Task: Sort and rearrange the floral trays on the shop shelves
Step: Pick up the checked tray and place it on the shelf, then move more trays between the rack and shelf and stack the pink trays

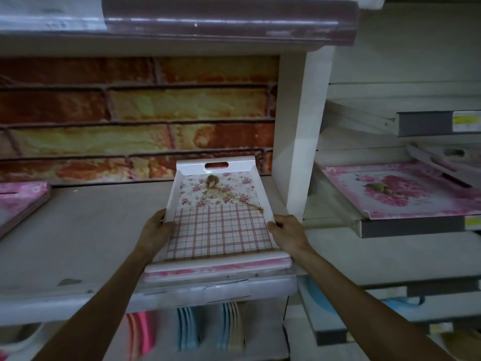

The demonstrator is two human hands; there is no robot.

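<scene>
A white handled tray [218, 214] printed with small pink flowers and a red check grid lies on top of a pink floral tray stack [216, 269] at the right end of the grey shelf [86, 230]. My left hand [156, 227] grips the white tray's left rim. My right hand [286, 230] grips its right rim. The tray's far end, with the handle slot, points at the brick-pattern back wall. Another pink floral tray stack [20, 201] sits at the shelf's left end.
A white upright post [299, 131] stands just right of the tray. Beyond it, a pink rose tray [400, 188] lies on a metal shelf. Coloured plates [187, 327] stand on edge below. An overhead shelf [182, 24] hangs above.
</scene>
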